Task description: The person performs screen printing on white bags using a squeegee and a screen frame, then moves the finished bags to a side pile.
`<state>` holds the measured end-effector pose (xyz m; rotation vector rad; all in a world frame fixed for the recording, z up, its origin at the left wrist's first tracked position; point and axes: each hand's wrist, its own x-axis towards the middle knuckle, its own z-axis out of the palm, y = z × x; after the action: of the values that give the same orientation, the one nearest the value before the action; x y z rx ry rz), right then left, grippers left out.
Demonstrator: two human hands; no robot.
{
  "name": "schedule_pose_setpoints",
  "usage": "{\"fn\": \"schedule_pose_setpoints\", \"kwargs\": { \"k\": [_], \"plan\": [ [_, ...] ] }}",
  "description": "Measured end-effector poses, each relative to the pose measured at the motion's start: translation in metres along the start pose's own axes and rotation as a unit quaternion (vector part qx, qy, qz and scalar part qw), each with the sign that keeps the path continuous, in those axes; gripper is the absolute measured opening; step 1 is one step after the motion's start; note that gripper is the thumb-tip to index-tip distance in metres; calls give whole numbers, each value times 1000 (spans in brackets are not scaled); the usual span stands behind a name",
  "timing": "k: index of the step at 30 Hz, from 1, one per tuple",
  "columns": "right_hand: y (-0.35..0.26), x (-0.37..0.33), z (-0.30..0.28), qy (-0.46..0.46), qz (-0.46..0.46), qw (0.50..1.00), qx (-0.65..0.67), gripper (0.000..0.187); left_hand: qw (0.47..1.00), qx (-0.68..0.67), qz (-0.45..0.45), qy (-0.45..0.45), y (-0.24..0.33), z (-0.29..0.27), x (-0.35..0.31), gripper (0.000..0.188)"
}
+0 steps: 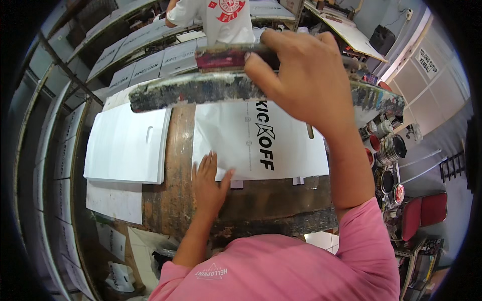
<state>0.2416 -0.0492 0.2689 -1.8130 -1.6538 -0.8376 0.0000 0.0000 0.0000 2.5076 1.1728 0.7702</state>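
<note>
My right hand (301, 75) is raised, its fingers wrapped around the ink-stained wooden handle of a squeegee (221, 57). Just under it, the paint-crusted edge of a screen printing frame (196, 91) is tilted up over the table; whether my palm also bears on this edge I cannot tell. Below lies a flat white plastic bag (221, 125) with black printed lettering and a handle slot at its right. With fingers spread, my left hand (208, 183) touches the bag's near left corner. A stack of blank white bags (123, 145) sits to the left.
The worn wooden table (175, 200) carries the bags. Racks (63, 175) with printed white bags line the left and back. A person in a white shirt (228, 22) stands beyond the frame. Paint cans (391, 146) crowd the right side, near a red chair (433, 208).
</note>
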Motion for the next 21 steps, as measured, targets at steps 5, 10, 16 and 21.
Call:
{"fn": "schedule_pose_setpoints", "kwargs": {
  "k": [5, 10, 16, 21],
  "plan": [
    [18, 7, -4, 43, -33, 999, -1, 44, 945, -275, -144, 102, 51, -19, 50, 40],
    [-2, -1, -3, 18, -20, 1000, 6, 41, 898, -367, -159, 186, -48, -44, 21, 39],
    [-6, -13, -6, 7, 12, 1000, 16, 37, 949, -277, -91, 121, -143, -144, 26, 40],
    [-11, -23, -5, 3, 9, 1000, 18, 35, 966, -237, -73, 78, -224, -204, 58, 42]
  ]
}}
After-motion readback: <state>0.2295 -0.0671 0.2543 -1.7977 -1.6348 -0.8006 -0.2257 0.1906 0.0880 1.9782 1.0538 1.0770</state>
